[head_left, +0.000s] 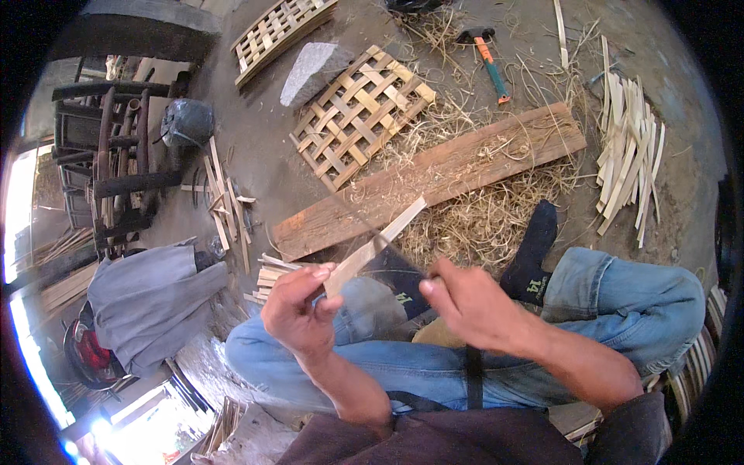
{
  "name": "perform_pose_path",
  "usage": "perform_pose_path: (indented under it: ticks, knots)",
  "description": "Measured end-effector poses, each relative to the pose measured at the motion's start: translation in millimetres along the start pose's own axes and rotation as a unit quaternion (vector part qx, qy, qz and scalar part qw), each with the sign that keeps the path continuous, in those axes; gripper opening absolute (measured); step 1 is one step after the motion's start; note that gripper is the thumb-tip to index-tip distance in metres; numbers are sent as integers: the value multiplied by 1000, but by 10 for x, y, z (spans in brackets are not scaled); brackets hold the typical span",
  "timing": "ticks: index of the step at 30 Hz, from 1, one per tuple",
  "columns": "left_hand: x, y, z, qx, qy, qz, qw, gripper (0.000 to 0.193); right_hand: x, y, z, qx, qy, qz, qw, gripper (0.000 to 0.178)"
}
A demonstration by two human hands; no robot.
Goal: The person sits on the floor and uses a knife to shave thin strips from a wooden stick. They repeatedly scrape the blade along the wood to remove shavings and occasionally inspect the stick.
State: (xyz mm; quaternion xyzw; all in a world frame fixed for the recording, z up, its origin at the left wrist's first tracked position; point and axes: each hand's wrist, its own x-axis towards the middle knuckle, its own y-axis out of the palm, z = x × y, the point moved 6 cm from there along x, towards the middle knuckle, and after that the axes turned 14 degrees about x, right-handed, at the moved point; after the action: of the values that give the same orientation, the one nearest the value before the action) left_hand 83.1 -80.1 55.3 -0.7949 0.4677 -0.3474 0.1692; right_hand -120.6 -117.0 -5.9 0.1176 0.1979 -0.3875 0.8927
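My left hand (pixel 298 308) is closed on the near end of a pale, flat bamboo strip (pixel 353 267), pinched between thumb and fingers. The strip slants up and to the right, over my bent knee. In my right hand (pixel 480 306) is the handle of a knife, mostly hidden by the fingers. Its long, dark blade (pixel 401 262) points up and left and is blurred toward the tip. Blade and strip cross about midway along the strip; whether the edge bites into it I cannot tell.
Before my feet lies a wooden plank (pixel 465 167) amid curly shavings (pixel 473 232). Beyond it are a woven strip panel (pixel 360 116), a grey stone (pixel 314 71) and a hammer (pixel 488 66). Cut strips (pixel 632 147) are heaped at right. Grey cloth (pixel 147 302) hangs at left.
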Motion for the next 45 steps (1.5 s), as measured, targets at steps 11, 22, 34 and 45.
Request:
perform_pose_path:
  ticks: [11,22,34,45]
  knots:
    - [-21,-18,33,-8,-32,-45,998,50,-223,225,308,58,-45,43,996,38]
    - [-66,17,-24,-36,-47,-52,997,48,-97,200,-35,27,73,19,997,38]
    - [-36,22,-7,-45,-58,-39,997,46,-42,95,32,26,47,26,998,39]
    - [-53,13,-47,-53,-62,-25,996,46,-159,171,145,82,-10,40,996,40]
